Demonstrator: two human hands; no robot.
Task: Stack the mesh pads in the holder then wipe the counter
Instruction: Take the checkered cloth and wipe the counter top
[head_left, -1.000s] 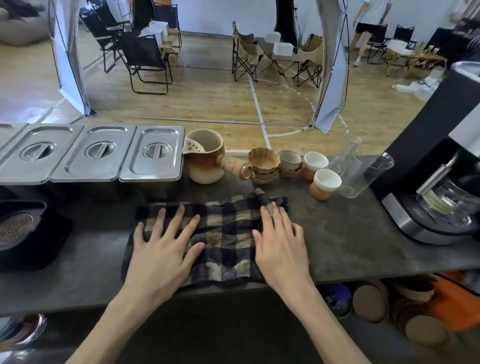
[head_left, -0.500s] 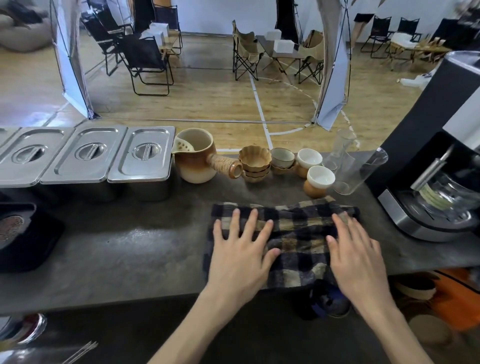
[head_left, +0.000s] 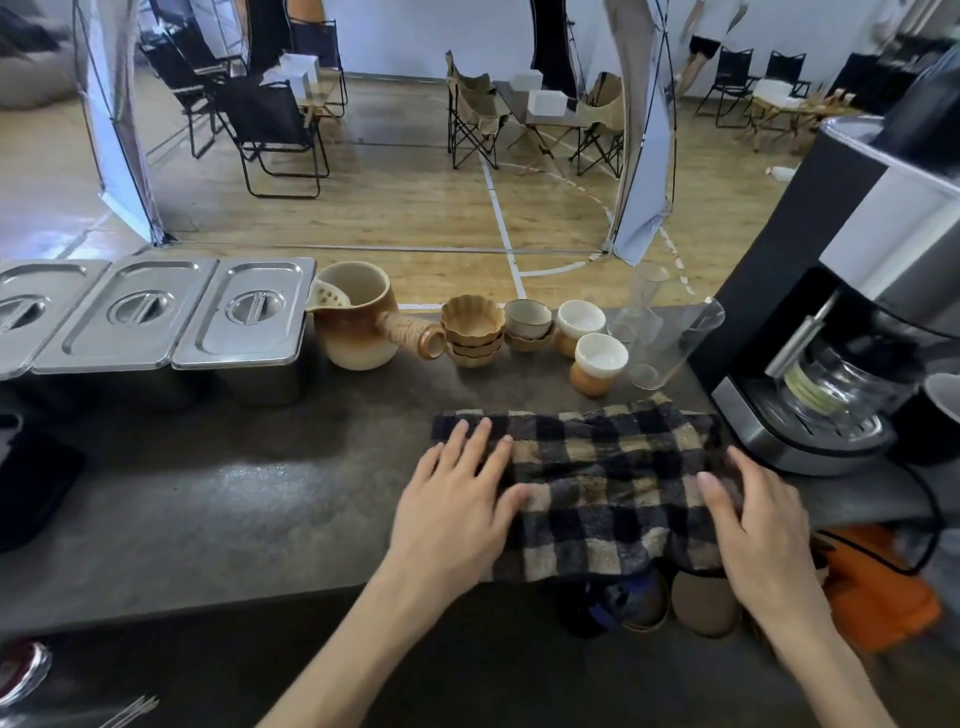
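Note:
A dark blue and beige checked cloth (head_left: 602, 483) lies spread on the dark grey counter (head_left: 249, 499), its near edge hanging over the counter's front. My left hand (head_left: 457, 509) presses flat on the cloth's left end, fingers spread. My right hand (head_left: 753, 525) presses flat on its right end, close to the coffee machine's base. The black holder (head_left: 31, 483) sits at the far left edge; its mesh pads are out of sight.
Three lidded steel pans (head_left: 156, 312) line the back left. A ceramic pitcher (head_left: 358, 322), stacked bowls (head_left: 472, 332), cups (head_left: 597, 364) and glass beakers (head_left: 670, 343) stand behind the cloth. A coffee machine (head_left: 852, 312) fills the right, with a black cable (head_left: 930, 519).
Both hands have slid the cloth to the right along the counter, from the middle to beside the coffee machine. The view has followed rightward.

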